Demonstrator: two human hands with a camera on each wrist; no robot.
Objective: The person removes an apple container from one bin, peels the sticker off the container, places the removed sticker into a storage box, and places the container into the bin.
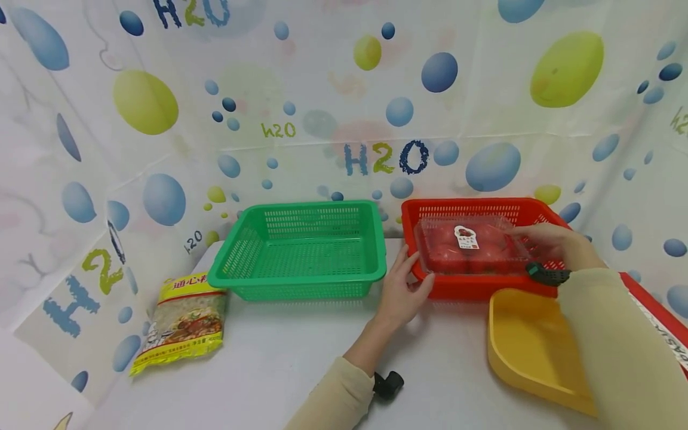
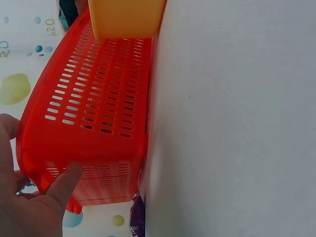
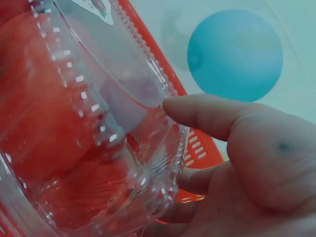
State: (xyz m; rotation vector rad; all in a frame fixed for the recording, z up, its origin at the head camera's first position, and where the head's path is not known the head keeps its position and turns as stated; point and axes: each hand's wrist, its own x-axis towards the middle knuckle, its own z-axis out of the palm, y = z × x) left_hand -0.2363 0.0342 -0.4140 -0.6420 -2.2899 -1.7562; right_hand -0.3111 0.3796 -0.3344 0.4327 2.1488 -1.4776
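Clamshell box of clear plastic (image 1: 475,255), oblong, filled with round red fruit (image 1: 445,258) and topped by a white label (image 1: 466,237), within a red slotted plastic basket (image 1: 462,290), directly to the left of the right hand (image 1: 561,242). Right hand nearer, in contact with the box; left hand (image 1: 400,292) apart from it, at the basket instead. Deciding relation, by judgement: contact at one short end only, with the box's length stretching away leftward from those fingertips.

Gripping the box's right end with the right hand: thumb, apparently, against the lid's edge, other fingers lower down around the end, partly hidden behind the plastic in the right wrist view. Touching the red basket's near left corner with the left hand, fingers loosely spread, thumb at the near side.

Long axis of the box running left to right, roughly parallel with the basket's long side. One short end towards the right hand, the opposite one towards the basket's left wall and, beyond that, an oblong green plastic basket (image 1: 301,279). Label side facing up. Cannot tell whether resting fully on the basket's floor. Nearer the person, a yellow plastic tray with a rounded corner (image 1: 532,352).
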